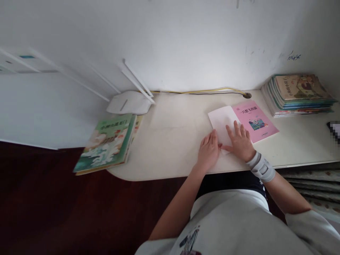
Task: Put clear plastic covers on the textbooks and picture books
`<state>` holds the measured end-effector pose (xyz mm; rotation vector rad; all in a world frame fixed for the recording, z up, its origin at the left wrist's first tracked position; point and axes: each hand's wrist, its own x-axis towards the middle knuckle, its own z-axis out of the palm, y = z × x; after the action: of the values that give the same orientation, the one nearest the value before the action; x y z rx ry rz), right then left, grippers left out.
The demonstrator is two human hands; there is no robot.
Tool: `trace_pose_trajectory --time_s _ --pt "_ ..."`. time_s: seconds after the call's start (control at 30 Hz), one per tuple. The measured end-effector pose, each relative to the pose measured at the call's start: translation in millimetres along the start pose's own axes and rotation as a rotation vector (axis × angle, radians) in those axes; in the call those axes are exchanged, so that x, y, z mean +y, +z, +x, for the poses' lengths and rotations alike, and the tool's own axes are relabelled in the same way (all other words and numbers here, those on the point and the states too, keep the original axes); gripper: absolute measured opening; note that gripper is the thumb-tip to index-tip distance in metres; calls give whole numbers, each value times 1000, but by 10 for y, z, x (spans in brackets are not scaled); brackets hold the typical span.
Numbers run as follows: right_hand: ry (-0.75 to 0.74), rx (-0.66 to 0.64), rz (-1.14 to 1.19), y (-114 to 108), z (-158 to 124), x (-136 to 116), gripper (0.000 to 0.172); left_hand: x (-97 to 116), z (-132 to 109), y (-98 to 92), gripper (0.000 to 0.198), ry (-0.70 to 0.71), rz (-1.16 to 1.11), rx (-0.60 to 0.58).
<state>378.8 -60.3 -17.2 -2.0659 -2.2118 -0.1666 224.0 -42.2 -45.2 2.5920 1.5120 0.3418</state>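
The bench (172, 148) backs onto a white wall (207, 42), and its near edge runs just in front of the person's white shirt (228, 219), curving into a rounded corner at the left, with a dark red floor (47, 212) beyond it. A broad pale stretch of the top lies between the left-hand books and the hands, giving sideways room there; toward the person, the space is tight against the body. At the left end, a pile of books with a green cover (106, 141) juts out past the edge, and behind it sits a white slotted object (130, 102) with slim white bars close by. Yellow and black cables (212, 90) trail along the foot of the wall to a round hole (247, 95). A taller stack of books (300, 94) takes up the back right, and a dark item (336, 131), partly pixelated, shows at the right border. The pink booklet (243, 115) lies open near the front edge, directly under the hands, its white page to the left and its pink illustrated side to the right. The right hand (241, 145), with a grey band (262, 168) at the wrist, is spread, fingers apart, over the lower part by the fold, gripping nothing. The left hand (208, 150) is at the white page's lower left edge, fingers together; whether it pinches the paper, I cannot tell.
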Motion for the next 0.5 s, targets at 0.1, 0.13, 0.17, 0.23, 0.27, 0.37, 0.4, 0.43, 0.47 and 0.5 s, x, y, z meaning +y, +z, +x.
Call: trace_pose_trajectory --time_s 0.1,0.13,0.17,0.23,0.27,0.37,0.4,0.43,0.47,0.5 --pt "-16 24 -3 10 -3 -45 89 -9 15 -2 59 -9 -17 -3" --pt "-19 21 -2 10 -1 -48 90 -11 22 -8 60 -5 -23 -9" --pt "-23 16 -2 10 2 -48 91 -11 30 -16 59 -2 -28 -16" --pt "-30 11 -9 14 5 -48 91 -7 43 -35 56 -5 -32 -27" --pt "-32 13 -15 19 5 -51 90 -3 48 -44 55 -8 -32 -28" --pt "-25 38 -27 37 6 -64 87 10 49 -50 54 -6 -22 -11" --pt "-21 45 -29 38 9 -66 86 14 47 -47 54 0 -16 -4" --pt "-16 47 -33 35 12 -65 84 16 45 -42 54 4 -11 2" --pt "-11 42 -38 28 18 -58 82 18 42 -35 55 5 -6 4" --pt "-4 30 -44 17 25 -45 80 18 39 -29 55 5 -2 4"
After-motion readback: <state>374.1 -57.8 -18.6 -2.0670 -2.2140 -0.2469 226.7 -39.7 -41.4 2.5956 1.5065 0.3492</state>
